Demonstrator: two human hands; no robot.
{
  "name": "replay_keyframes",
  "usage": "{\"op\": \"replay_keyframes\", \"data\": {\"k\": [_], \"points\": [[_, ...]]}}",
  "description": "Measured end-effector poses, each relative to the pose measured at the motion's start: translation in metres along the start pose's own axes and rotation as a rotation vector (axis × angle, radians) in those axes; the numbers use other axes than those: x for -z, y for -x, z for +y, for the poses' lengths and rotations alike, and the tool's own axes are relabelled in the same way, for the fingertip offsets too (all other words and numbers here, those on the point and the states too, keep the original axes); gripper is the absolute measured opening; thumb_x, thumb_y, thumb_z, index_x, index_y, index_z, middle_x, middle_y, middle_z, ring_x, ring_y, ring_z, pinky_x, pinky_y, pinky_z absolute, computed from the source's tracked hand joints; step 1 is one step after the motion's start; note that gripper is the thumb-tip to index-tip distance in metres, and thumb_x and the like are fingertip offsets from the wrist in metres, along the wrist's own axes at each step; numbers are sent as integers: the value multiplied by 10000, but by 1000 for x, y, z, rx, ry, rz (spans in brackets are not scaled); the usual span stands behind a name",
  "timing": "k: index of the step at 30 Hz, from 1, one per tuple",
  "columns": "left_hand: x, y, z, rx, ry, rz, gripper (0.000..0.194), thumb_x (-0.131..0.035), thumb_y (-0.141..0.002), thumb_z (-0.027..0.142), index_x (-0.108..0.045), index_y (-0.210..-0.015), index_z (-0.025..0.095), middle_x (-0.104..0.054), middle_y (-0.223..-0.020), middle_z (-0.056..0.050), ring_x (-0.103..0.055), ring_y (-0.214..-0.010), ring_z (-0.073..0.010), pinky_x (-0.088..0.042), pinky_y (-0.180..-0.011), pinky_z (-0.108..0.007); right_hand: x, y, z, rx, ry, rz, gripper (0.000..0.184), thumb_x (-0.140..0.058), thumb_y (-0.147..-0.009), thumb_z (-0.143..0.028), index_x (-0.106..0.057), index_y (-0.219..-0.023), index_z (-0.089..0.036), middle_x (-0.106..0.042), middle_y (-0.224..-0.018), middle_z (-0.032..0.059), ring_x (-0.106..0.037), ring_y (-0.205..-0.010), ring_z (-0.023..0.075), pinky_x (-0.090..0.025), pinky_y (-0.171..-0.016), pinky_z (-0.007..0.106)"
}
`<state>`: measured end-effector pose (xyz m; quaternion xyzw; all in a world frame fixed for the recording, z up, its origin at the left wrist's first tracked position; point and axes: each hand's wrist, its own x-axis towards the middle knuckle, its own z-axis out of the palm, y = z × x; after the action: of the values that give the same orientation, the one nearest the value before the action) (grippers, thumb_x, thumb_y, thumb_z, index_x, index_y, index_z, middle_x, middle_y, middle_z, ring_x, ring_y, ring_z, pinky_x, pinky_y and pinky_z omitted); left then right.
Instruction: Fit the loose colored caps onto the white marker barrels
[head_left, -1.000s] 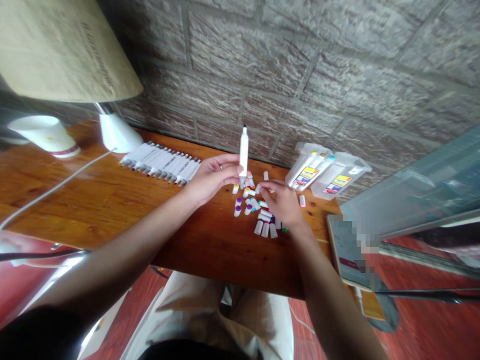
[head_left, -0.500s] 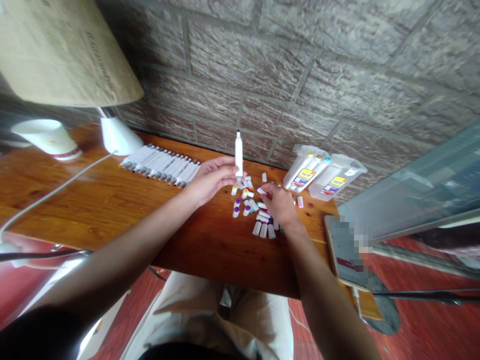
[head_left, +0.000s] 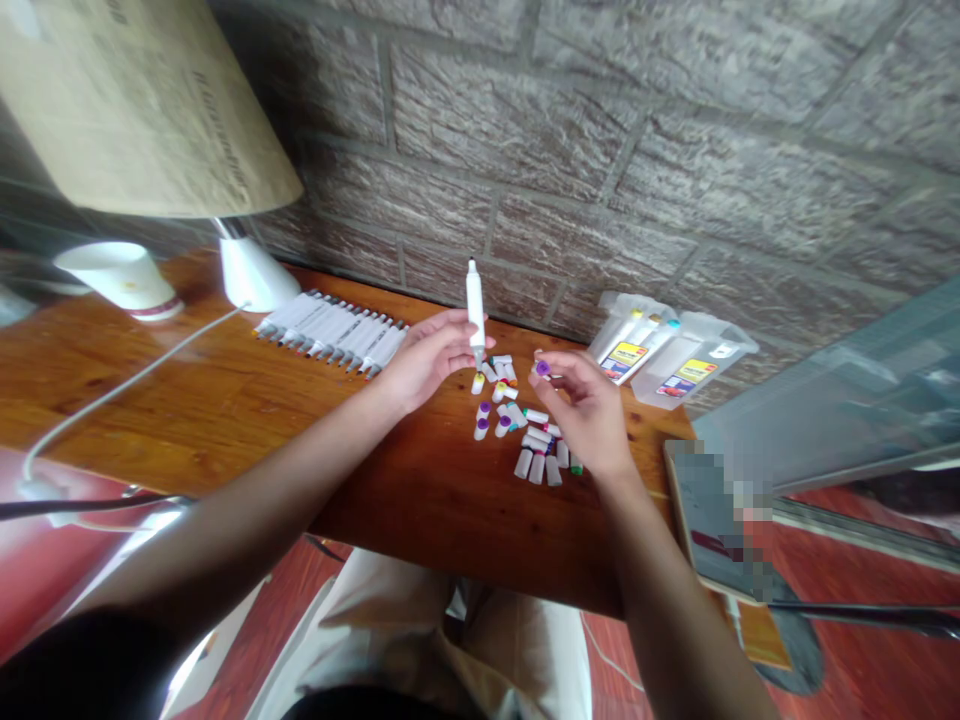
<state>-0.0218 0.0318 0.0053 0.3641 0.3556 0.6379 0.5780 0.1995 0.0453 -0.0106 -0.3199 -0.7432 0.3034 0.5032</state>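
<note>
My left hand is closed around a white marker, which stands nearly upright with bare tips at its top and bottom ends. To its right, my right hand pinches a white marker cap with a purple end turned toward me. Beneath and between both hands, several loose caps are scattered on the wooden table; their ends are purple, yellow, green and other colours. A row of white markers lies side by side just left of my left hand.
Two clear plastic cases stand against the brick wall, one holding a few markers. At the right edge lies a phone with a cable. A lamp and a paper cup are at the left, with a white cord crossing the table.
My right hand has lifted the cap up from the pile and turned it so that its purple end shows. My left hand still holds the marker in about the same place.
</note>
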Motion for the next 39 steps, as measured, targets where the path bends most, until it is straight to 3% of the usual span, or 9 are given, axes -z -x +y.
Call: {"op": "replay_keyframes", "data": {"k": [9, 14, 18, 21, 24, 27, 32, 39], "points": [[-2, 1, -2, 21, -18, 3, 250, -765, -679, 238, -706, -909, 162, -754, -774, -20, -732, -765, -158, -532, -731, -260, 0, 1, -9, 67, -15, -69, 185, -694, -895, -174, -737, -1058, -250, -691, -1078, 46, -678, -967, 170, -576, -794, 291], [-1, 0, -2, 3, -7, -5, 257, -763, -695, 241, -713, -933, 161, -750, -756, -18, -726, -750, -149, -533, -717, -248, 1, 3, -9, -26, -18, -97, 226, -732, -877, -261, -727, -1103, -243, -741, -1100, 55, -710, -961, 184, -579, -824, 307], [-1, 0, -2, 7, -7, 1, 273, -770, -688, 252, -703, -935, 156, -753, -758, -28, -717, -732, -139, -530, -707, -237, 2, 5, -14, -149, -22, -331, 227, -749, -853, -310, -712, -1057, -219, -778, -980, 44, -729, -839, 183, -580, -773, 305], [-1, 0, -1, 4, -30, 6, 292, -765, -678, 262, -693, -939, 153, -735, -723, -22, -717, -728, -149, -522, -694, -241, 2, 6, -18, -138, 33, -574, 170, -731, -862, -286, -731, -1016, -213, -782, -980, 27, -717, -820, 166, -562, -781, 287], [-2, 1, 0, -15, -40, 7, 294, -756, -683, 266, -694, -948, 154, -730, -721, -17, -717, -727, -151, -517, -683, -240, 1, 7, -19, -105, 107, -697, 135, -716, -871, -248, -748, -995, -204, -786, -962, 17, -696, -785, 145, -532, -763, 260], [-2, 1, 1, -26, -12, 32, 258, -765, -689, 264, -689, -909, 153, -737, -736, -15, -707, -710, -132, -514, -666, -222, 0, 7, -14, -66, 155, -693, 130, -721, -865, -230, -762, -986, -202, -776, -923, 12, -667, -749, 130, -495, -713, 235], [-2, 0, 2, -37, 5, 29, 256, -763, -692, 258, -704, -915, 146, -727, -698, -9, -693, -672, -116, -505, -633, -202, -3, 9, -10, -115, 230, -685, 151, -736, -857, -268, -783, -981, -196, -613, -619, -46, -507, -545, 90, -384, -563, 211], [-2, 1, 0, -25, -14, 42, 257, -767, -684, 274, -685, -896, 153, -730, -739, -16, -707, -712, -135, -510, -659, -222, -2, 9, -8, -149, 270, -706, 155, -737, -858, -262, -787, -995, -211, -590, -580, -60, -483, -508, 82, -359, -549, 206]]}}
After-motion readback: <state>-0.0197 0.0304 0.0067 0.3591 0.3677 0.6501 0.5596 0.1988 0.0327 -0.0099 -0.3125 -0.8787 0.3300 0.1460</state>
